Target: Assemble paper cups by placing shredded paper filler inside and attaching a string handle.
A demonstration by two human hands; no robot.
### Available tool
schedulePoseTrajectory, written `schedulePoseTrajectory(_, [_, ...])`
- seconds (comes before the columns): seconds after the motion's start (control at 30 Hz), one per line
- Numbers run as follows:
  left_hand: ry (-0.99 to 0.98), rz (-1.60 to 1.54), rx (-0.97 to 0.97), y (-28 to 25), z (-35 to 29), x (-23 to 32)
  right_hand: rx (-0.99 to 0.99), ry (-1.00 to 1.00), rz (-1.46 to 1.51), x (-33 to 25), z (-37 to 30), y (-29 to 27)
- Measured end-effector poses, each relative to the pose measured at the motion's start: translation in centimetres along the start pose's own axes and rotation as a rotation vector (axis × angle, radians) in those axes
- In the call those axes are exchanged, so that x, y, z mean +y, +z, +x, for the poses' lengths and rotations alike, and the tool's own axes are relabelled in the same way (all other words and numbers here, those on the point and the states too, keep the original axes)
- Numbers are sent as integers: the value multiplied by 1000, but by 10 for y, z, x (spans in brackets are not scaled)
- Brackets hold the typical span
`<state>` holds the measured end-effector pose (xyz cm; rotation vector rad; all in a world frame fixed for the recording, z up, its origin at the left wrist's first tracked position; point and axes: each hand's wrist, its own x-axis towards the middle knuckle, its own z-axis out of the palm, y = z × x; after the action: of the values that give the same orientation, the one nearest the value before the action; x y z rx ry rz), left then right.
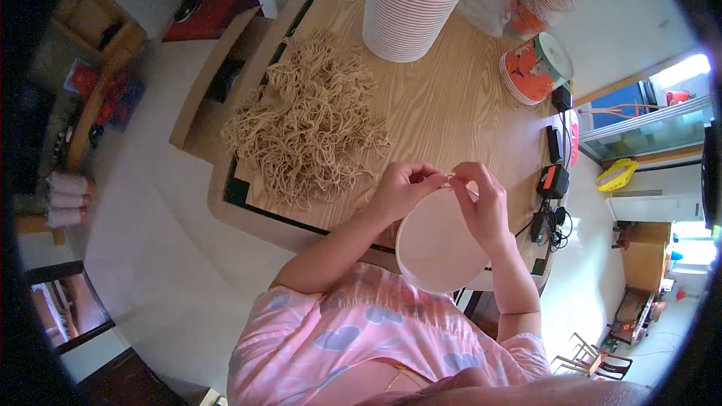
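Observation:
A white paper bucket is tilted in front of my chest, its open mouth toward me. At its far rim my left hand is closed, thumb and fingers pinched together. My right hand is also closed in a pinch there, its fingers reaching over the rim. Between the fingertips a small bit of pale string shows; most of it is hidden by my fingers. Just beyond my left hand, a large tangled heap of tan strings lies on the wood-grain table.
A tall stack of white buckets stands at the table's far side. Orange and green printed buckets lie tipped to its right. Black adapters and cables line the right edge. An open cardboard box sits beyond the left edge.

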<state>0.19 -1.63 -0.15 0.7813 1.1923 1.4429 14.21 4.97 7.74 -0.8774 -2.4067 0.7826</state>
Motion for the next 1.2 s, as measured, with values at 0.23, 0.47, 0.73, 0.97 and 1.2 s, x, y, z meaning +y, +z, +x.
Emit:
schedulePoseTrajectory(0.23, [-163,-308,25,4,3,-5,-52,-93,-30,3,-4,-3])
schedulePoseTrajectory(0.47, [-248,-580,82,9,3,-12,-81,-113,-78,3,-7,-4])
schedulePoseTrajectory(0.73, [-130,-339,161,13,5,-18,-103,-118,-84,7,-9,-4])
schedulePoseTrajectory(0.97, [-290,-434,-86,-6,10,0,-111,-191,-102,10,-9,-5])
schedulePoseTrajectory(1.2, [-100,-180,-6,2,3,10,-92,-45,-48,1,-3,-4])
